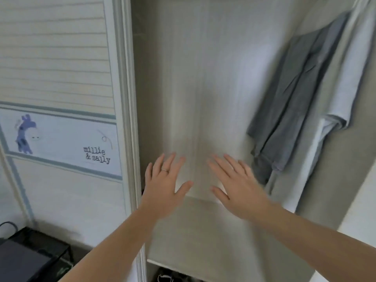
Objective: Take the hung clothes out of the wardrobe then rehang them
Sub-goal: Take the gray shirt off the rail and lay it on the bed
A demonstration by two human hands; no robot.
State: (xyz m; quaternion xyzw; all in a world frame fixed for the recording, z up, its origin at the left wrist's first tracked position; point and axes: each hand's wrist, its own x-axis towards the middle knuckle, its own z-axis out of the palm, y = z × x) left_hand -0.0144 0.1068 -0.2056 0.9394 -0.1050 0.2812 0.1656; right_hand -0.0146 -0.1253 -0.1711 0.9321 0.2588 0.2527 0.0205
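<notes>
From the head camera, you face the wardrobe, its pale back panel above a shelf, with a slatted door at 9 o'clock. Your left hand and right hand are spread, fingers straight, holding nothing; whether they touch the panel is unclear. The grey garment and white garment hang at 2 o'clock, long axes running from 1 to 7 o'clock.

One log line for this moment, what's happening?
left hand: open, empty | right hand: open, empty | grey garment: hanging | white garment: hanging
</notes>
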